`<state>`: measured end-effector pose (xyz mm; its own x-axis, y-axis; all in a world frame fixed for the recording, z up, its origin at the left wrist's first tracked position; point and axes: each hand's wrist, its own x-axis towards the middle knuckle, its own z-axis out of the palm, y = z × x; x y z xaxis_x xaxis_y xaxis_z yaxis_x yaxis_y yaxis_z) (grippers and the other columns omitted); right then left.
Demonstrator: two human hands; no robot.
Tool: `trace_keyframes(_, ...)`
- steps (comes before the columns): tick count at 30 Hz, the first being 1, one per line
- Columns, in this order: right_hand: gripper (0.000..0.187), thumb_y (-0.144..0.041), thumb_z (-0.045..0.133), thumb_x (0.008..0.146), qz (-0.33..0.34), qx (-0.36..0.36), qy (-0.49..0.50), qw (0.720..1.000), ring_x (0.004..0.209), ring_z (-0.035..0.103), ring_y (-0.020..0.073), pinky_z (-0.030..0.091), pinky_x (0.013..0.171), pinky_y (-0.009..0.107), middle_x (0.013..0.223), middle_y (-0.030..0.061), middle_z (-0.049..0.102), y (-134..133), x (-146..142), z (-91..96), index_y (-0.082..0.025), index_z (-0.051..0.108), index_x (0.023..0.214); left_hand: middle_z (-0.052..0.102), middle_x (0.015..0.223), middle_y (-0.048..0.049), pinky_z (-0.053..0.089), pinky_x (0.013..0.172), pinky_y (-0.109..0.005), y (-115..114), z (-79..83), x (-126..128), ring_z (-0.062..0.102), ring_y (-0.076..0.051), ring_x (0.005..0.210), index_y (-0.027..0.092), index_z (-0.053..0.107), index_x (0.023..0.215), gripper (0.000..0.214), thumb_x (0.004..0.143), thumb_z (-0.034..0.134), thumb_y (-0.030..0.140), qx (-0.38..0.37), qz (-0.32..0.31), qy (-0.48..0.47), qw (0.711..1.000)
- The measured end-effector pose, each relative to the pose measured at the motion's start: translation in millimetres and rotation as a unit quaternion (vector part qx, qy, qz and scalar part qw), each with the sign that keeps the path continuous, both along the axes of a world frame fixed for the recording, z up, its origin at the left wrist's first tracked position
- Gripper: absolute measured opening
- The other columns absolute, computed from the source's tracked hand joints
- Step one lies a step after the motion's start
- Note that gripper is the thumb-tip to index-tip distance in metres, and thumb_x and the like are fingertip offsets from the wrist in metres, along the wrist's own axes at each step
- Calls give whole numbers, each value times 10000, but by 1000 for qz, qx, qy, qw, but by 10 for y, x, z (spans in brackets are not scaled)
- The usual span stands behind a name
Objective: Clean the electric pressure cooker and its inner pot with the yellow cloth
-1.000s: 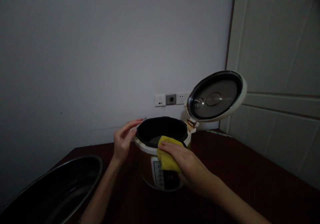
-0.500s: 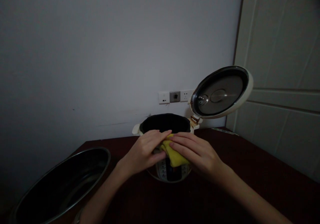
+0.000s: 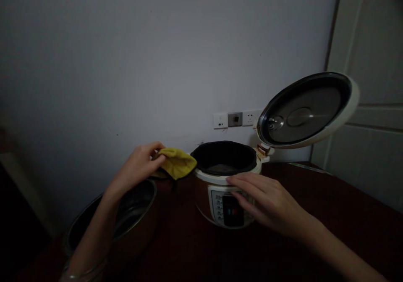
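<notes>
Pinched in my left hand point(image 3: 143, 162) is a yellow cloth point(image 3: 179, 163) with a dark edge, held up left of the rice cooker point(image 3: 203, 189). The cooker stands upright with its round lid point(image 3: 302, 112) swung open to the right. A dark inner pot point(image 3: 225, 158) shows inside it, and its bottom is dim. My right hand point(image 3: 264, 198) rests at the cooker's front rim, fingers stretched out above the control panel point(image 3: 233, 210), holding nothing. Under my left forearm stands a large metal pot point(image 3: 135, 214), partly hidden by the arm.
The dark red table point(image 3: 176, 240) runs up to a pale wall point(image 3: 141, 63). Sockets and a switch point(image 3: 235, 119) sit on the wall behind the cooker. A light panelled door point(image 3: 371, 139) is at the right.
My left hand has moved left, carrying the yellow cloth off the cooker's front. My right hand has let go of the cloth and stays by the rim. The view has turned left.
</notes>
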<state>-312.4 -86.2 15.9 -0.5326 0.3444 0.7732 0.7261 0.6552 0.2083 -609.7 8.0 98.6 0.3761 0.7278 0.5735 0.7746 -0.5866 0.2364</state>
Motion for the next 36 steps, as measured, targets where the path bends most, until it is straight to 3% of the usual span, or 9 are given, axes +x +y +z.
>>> trace_keyframes(3, 252, -128, 510, 850, -28, 25, 16, 999, 907, 633, 187, 541, 774, 324, 1014, 111, 664, 37, 172, 37, -129, 591, 1089, 651, 672, -48, 390, 551, -275, 177, 34, -84, 582, -196, 615, 173, 632, 836, 246, 748, 481, 345, 30, 163, -4, 986)
trace_keyframes(6, 249, -128, 517, 839, -38, 31, 42, 998, 853, 645, 179, 543, 726, 308, 967, 100, 675, 100, 359, 69, -138, 603, 1072, 672, 705, -79, 387, 553, -290, 313, -135, 85, 599, -227, 658, 182, 617, 854, 274, 775, 450, 385, 37, 210, -23, 977)
trace_keyframes(9, 245, -149, 515, 842, -47, 24, 64, 997, 790, 656, 172, 540, 660, 288, 924, 87, 683, 153, 510, 87, -153, 613, 1066, 684, 810, -119, 424, 603, -312, 368, -423, 393, 618, -239, 731, 170, 590, 848, 238, 798, 432, 342, 44, 168, 3, 985)
trace_keyframes(12, 238, -180, 512, 847, -68, 22, 82, 994, 799, 663, 185, 542, 678, 302, 928, 78, 691, 183, 617, 97, -176, 623, 1057, 680, 848, -121, 468, 668, -341, 383, -677, 637, 632, -224, 751, 148, 552, 909, 196, 815, 425, 264, 18, 65, -9, 998)
trace_keyframes(15, 234, -226, 503, 852, -105, 29, 99, 989, 815, 672, 212, 548, 703, 333, 948, 79, 697, 216, 705, 92, -185, 638, 1039, 662, 1037, -121, 485, 812, -371, 407, -833, 731, 630, -206, 925, 141, 521, 1047, 271, 785, 454, 164, 3, -50, -65, 997)
trace_keyframes(17, 238, -255, 495, 855, -144, 41, 114, 982, 783, 680, 226, 551, 686, 347, 943, 87, 702, 250, 765, 83, -174, 651, 1015, 623, 1156, -127, 459, 909, -397, 436, -912, 742, 597, -199, 1049, 139, 503, 1142, 355, 791, 444, 131, 3, -86, -95, 992)
trace_keyframes(24, 245, -254, 492, 849, -198, 50, 141, 969, 680, 680, 222, 537, 620, 339, 897, 98, 713, 304, 931, 104, -127, 663, 969, 542, 1277, -187, 366, 1032, -457, 456, -1151, 805, 486, -235, 1220, 76, 526, 1196, 361, 890, 376, 197, 54, -35, -130, 989)
trace_keyframes(32, 247, -269, 497, 850, -213, 58, 151, 964, 669, 679, 209, 526, 622, 316, 884, 95, 718, 273, 934, 118, -137, 667, 968, 693, 871, -114, 518, 765, -386, 194, -939, 760, 670, -226, 809, 128, 639, 918, 258, 888, 394, 205, 33, 6, -54, 998)
trace_keyframes(36, 235, -268, 494, 853, -212, 44, 147, 965, 676, 682, 213, 518, 611, 308, 871, 90, 720, 279, 896, 114, -147, 669, 953, 690, 940, -117, 522, 785, -388, 57, -959, 801, 666, -224, 852, 138, 629, 954, 236, 864, 413, 167, 67, -10, -29, 997)
